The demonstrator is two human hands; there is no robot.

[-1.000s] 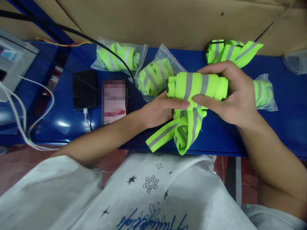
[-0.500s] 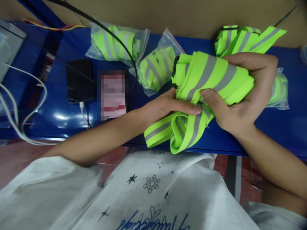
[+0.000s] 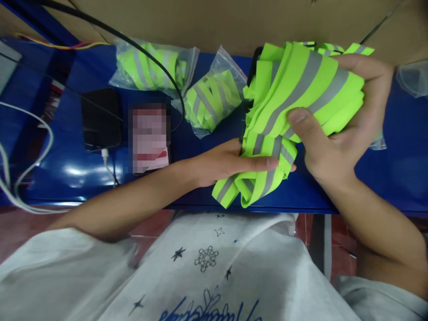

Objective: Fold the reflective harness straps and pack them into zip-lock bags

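A bundle of neon-yellow reflective strap (image 3: 301,89) with grey stripes is folded in layers above the blue table. My right hand (image 3: 337,133) is closed round its right side, thumb across the front and fingers behind. Below it hangs a looser part of the strap (image 3: 267,147), pinched by my left hand (image 3: 240,160) between thumb and fingers. Two folded ends dangle under the left thumb. Black buckle pieces show at the bundle's left edge, partly hidden.
Two clear zip bags (image 3: 152,67) of similar strap lie at the back, the second bag (image 3: 214,100) nearer the middle. A black phone (image 3: 102,118) on a white cable and a blurred-out item (image 3: 149,138) lie left. More strap is behind my right hand. A black cable crosses above.
My right hand has raised the upper bundle, while my left hand has lowered slightly with the looser part. The two portions are further apart. The whole view has shifted a little.
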